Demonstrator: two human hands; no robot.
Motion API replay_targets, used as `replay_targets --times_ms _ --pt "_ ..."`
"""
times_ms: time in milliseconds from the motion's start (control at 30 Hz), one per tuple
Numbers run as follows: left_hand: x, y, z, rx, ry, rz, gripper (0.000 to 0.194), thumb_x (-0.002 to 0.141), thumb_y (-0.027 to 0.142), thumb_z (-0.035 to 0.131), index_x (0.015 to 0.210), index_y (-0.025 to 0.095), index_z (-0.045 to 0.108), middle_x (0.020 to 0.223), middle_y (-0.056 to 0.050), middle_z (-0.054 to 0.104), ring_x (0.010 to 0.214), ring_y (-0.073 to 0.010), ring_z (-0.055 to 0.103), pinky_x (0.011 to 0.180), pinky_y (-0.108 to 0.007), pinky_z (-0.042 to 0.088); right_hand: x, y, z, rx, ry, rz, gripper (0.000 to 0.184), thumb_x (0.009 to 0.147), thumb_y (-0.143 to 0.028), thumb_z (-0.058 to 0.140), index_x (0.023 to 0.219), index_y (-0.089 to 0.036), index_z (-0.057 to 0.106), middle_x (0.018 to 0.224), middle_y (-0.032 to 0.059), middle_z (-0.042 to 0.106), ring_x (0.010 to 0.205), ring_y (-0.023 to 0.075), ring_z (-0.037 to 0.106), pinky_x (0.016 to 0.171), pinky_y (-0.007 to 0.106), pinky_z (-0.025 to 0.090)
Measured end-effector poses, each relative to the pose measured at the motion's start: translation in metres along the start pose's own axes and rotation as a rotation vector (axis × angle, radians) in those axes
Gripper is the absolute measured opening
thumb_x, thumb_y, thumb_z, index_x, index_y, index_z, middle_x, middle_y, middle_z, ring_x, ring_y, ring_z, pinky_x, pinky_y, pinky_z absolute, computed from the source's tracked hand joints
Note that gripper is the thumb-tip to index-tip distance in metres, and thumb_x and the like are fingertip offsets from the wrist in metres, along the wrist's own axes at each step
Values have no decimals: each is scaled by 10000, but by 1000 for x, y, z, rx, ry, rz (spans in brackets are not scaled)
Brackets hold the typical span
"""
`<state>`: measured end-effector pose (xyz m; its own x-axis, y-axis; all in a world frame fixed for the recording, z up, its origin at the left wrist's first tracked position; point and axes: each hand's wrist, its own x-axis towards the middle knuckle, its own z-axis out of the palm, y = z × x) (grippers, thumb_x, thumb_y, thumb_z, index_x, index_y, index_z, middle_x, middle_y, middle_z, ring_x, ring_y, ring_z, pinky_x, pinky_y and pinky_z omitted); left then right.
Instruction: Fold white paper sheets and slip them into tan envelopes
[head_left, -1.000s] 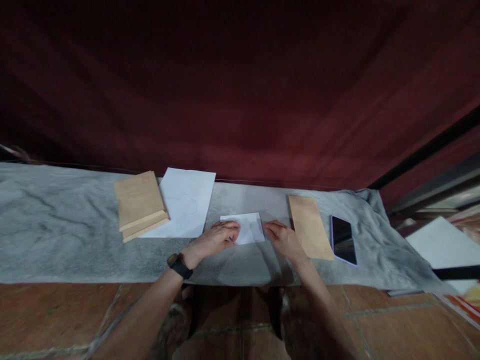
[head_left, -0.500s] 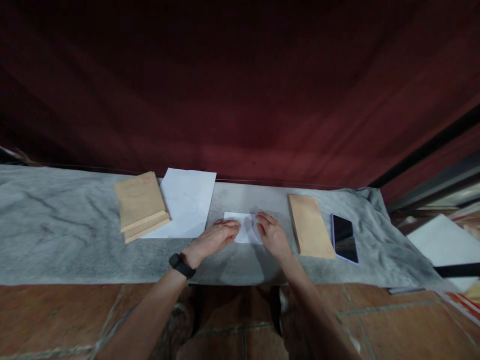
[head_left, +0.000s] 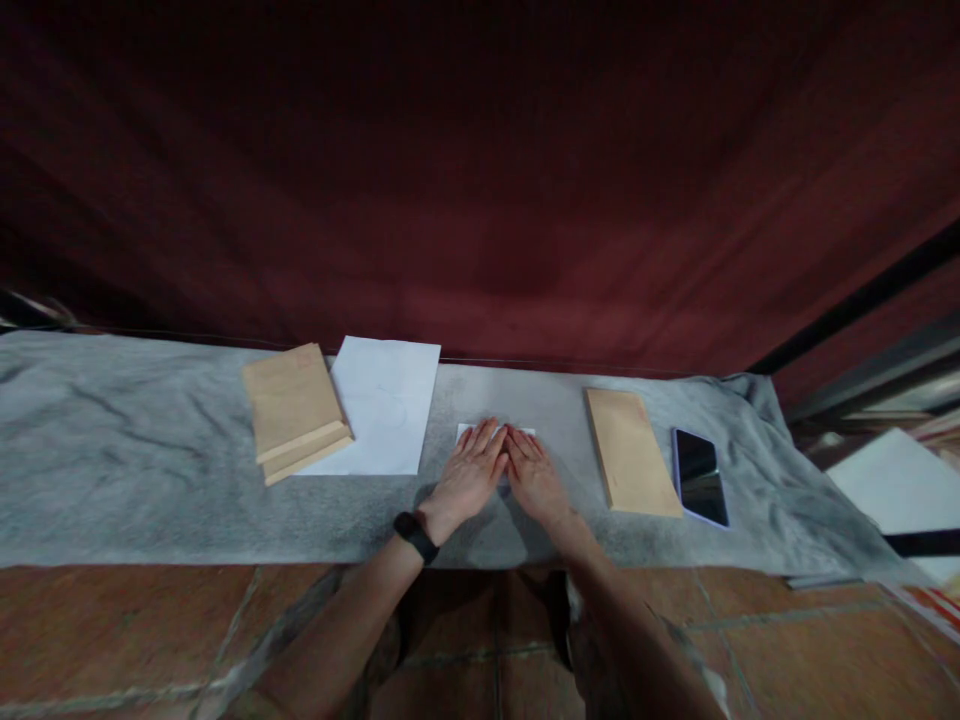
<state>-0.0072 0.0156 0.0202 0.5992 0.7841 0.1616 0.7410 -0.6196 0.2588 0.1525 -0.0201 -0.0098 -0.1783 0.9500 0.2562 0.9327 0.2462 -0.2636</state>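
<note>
My left hand (head_left: 471, 472) and my right hand (head_left: 531, 474) lie flat side by side, fingers stretched out, pressing on a small folded white paper (head_left: 466, 432). Only the paper's far edge shows past my fingertips. A black band sits on my left wrist. The paper rests on a grey cloth (head_left: 150, 470) that covers a long low surface.
A stack of tan envelopes (head_left: 294, 410) lies left of a white sheet (head_left: 382, 405). To the right lie one tan envelope (head_left: 631, 450) and a dark phone (head_left: 700, 462). A dark red curtain hangs behind. More white paper (head_left: 885, 485) sits at far right; tiled floor below.
Both hands moved together onto the middle of the folded paper and flattened out, so they now cover most of it. The view shifted slightly.
</note>
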Motion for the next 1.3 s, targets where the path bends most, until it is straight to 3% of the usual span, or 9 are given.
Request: replay_targets --times_ms 100,200,367,633,1067,1200,1300 --pt "-4 9 21 67 20 -59 575 1073 408 289 1554 105 375 1632 -150 375 1536 -254 299 1257 -477 260 -6 -1 7 -90 -4 -7 534 1022 -159 320 1544 -103 417 1594 123 441 1499 208 378 1252 437 285" --pt "-8 8 27 101 43 -77 637 1065 486 273 1569 103 351 1639 -147 359 1552 -248 257 1270 -475 225 -12 1 10 -155 7 2 537 1039 -195 322 1567 -115 375 1623 110 393 1525 217 325 1258 443 252" --pt "-11 2 25 139 50 -80 723 1053 558 243 1558 52 355 1634 -178 349 1555 -261 243 1273 -469 209 -19 4 8 -200 13 51 539 1060 -260 326 1571 -91 359 1646 121 338 1532 246 305 1256 461 230" --pt "-18 -2 25 177 80 -165 733 1042 550 307 1576 47 308 1633 -215 325 1543 -298 270 1258 -484 236 -27 14 0 -175 26 83 582 1083 -400 327 1586 -107 332 1627 154 365 1514 274 344 1232 498 270" --pt "-17 0 21 202 35 -228 736 1030 551 354 1566 46 340 1642 -218 307 1541 -313 277 1258 -481 236 -32 27 -11 -161 -14 115 551 1074 -370 346 1574 -141 377 1632 117 367 1510 293 350 1228 502 278" --pt "-17 0 21 206 31 -227 731 1028 543 371 1561 43 350 1645 -221 297 1539 -322 277 1258 -488 233 -23 22 -15 -115 29 137 557 1082 -368 294 1540 -78 420 1616 144 392 1511 285 350 1237 495 284" --pt "-17 0 21 195 41 -224 729 1028 545 366 1565 54 343 1642 -220 304 1539 -319 280 1255 -496 237 -15 12 -13 -66 33 83 552 1082 -364 289 1552 -97 402 1623 130 385 1518 259 341 1239 489 298"
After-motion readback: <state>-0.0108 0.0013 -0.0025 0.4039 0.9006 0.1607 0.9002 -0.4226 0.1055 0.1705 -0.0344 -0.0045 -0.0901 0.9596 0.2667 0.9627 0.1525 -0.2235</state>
